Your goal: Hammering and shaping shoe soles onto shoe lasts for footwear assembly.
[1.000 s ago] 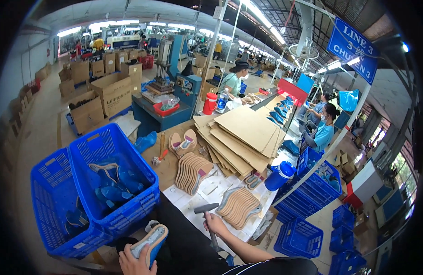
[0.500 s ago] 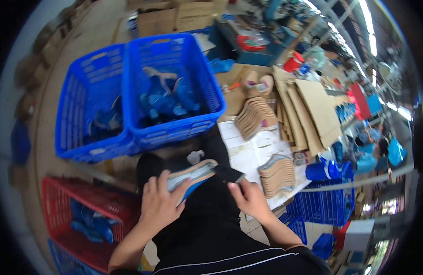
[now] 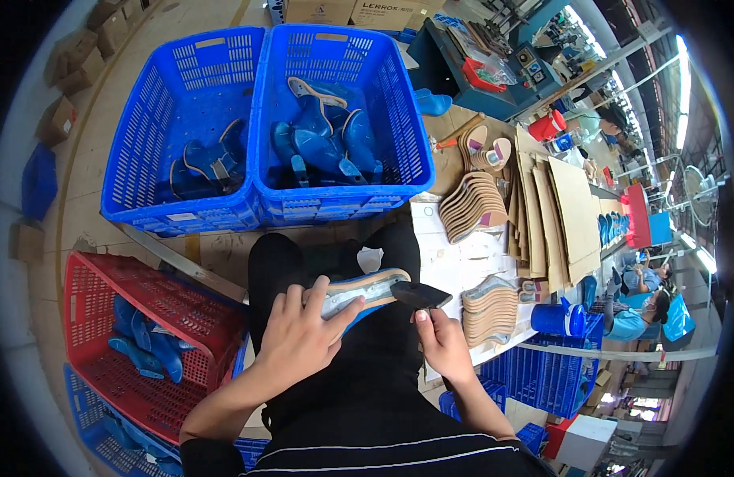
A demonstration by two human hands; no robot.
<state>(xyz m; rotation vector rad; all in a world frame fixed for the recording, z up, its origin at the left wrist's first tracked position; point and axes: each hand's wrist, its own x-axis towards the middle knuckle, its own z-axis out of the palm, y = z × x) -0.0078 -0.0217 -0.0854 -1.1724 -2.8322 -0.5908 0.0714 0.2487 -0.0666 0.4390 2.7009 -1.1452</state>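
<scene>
Over my lap, my left hand (image 3: 307, 326) grips a blue shoe last (image 3: 353, 319) lying sole up. A tan-edged insole (image 3: 359, 296) with a grey middle strip covers its upturned face, and my fingers press across it. My right hand (image 3: 445, 342) is closed around a hammer whose dark, flat head (image 3: 421, 296) is at the far right end of the last. Whether head and insole touch, I cannot tell. Most of the hammer's handle is hidden in my fist. A crumpled white scrap (image 3: 369, 259) shows just beyond the last.
Two blue crates (image 3: 260, 208) ahead hold blue lasts (image 3: 323, 151). A tilted red crate (image 3: 156, 278) at left holds more. On the right-hand worktable are stacked insoles (image 3: 490, 310), cardboard sheets (image 3: 570, 215) and a blue jug (image 3: 554, 318). Other people (image 3: 637, 314) sit farther right.
My view has shifted, so the crates and worktable appear higher and sharper. Both hands keep their grips, and the hammer head stays near the same end of the last.
</scene>
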